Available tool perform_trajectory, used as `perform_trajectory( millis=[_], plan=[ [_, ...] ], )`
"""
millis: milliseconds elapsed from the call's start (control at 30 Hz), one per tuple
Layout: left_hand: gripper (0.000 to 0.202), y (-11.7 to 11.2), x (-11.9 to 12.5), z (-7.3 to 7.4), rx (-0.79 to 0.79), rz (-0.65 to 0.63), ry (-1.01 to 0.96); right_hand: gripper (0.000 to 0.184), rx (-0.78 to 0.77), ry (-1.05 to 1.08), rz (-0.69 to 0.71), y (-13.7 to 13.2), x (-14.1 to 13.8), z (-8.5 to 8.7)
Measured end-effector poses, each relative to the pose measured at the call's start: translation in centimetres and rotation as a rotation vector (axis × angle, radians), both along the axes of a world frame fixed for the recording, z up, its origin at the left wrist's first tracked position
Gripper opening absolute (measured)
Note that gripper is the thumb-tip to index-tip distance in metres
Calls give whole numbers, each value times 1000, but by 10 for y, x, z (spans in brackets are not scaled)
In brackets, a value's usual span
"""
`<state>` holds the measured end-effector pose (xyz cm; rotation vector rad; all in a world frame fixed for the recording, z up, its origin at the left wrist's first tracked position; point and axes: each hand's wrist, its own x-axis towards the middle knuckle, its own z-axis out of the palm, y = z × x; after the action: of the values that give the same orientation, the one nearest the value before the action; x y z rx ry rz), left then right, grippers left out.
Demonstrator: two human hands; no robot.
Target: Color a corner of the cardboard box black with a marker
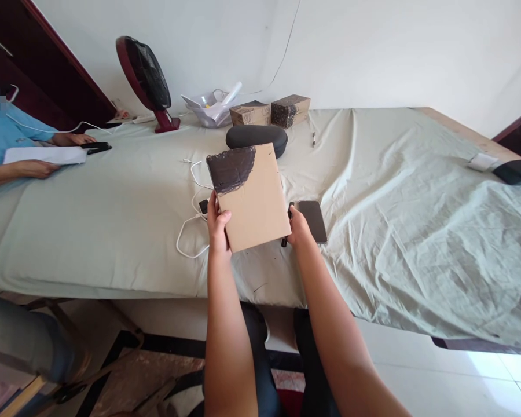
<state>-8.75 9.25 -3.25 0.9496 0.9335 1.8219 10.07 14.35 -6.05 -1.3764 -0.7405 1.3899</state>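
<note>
Holding box (255, 211) in closed left grip (219, 228), pen (283, 242) in closed right grip (299, 227), above desk (125, 231), near its front edge

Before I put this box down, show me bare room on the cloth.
Bare cloth lies between the white cable and the paper; a wrinkled free patch, right of the flat dark device. Crowded: around the box, with cable, device and black case; along the wall, with fan, basket and cartons.

3 boxes (257, 214), 1 fan (145, 75), 1 basket (209, 116), apparently 1 tablet (314, 222).
</note>
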Motion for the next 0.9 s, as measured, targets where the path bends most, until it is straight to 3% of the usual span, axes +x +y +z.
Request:
perform_trajectory(
  millis=[67,200,300,367,467,533,600,667,733,800,900],
  plan=[
    [75,0,1,1,2,3,-6,41,-64,-52,82,-4,6,4],
    [69,-1,3,3,15,1,-27,86,-105,-183,218,-20,23,19],
    [69,0,5,5,23,4,-23,97,-97,-315,379,-28,34,34],
    [69,0,5,5,22,6,-11,90,-128,-356,456,-29,40,43],
    [70,1,4,3,17,12,19,59,-153,-369,512,-28,51,54],
    [73,2,2,1,15,16,41,33,-85,-328,497,-29,59,63],
    [77,3,0,-2,12,17,70,11,79,-195,390,-33,65,75],
    [80,4,-2,-5,13,4,95,12,280,18,258,-40,68,90],
    [85,5,-4,-9,24,-22,104,23,422,173,262,-47,66,104],
    [91,6,-5,-12,35,-50,107,27,518,207,273,-52,59,115],
    [100,8,-7,-18,36,-73,134,31,633,156,174,-56,41,121]
  ],
)
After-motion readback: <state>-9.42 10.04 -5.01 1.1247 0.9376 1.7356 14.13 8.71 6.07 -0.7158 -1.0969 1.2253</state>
